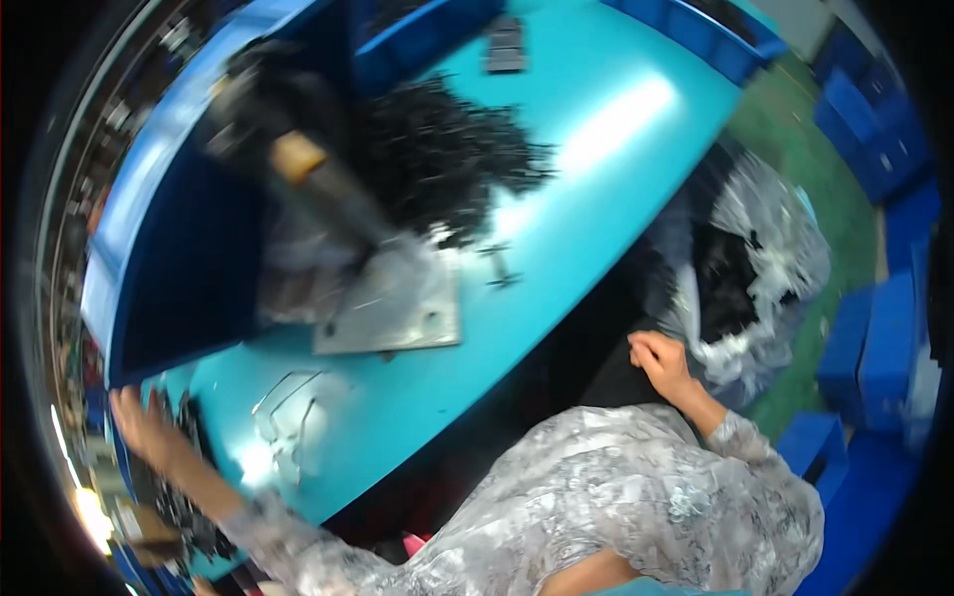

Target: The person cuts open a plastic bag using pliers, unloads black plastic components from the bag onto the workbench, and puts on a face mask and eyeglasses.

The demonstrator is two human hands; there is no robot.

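My left hand [149, 434] reaches out at the far left, its fingertips at the lower corner of a large blue plastic bin [189, 268]. The hand is blurred, so I cannot tell whether it grips the bin's edge. My right hand [661, 363] is off the table's near side, beside a clear plastic bag [765, 219] with black contents. Its fingers are curled closed and nothing shows in them. Next to the bin, a bench fixture with a dark lever arm [343, 199] stands on a metal base plate [393, 323].
A heap of small black parts [447, 149] lies on the turquoise table [556, 258], with a few loose parts [500, 266] nearby. Bent wire pieces [288, 422] rest near my left forearm. More black parts [189, 487] are at the left edge. Blue bins [865, 338] stand at right.
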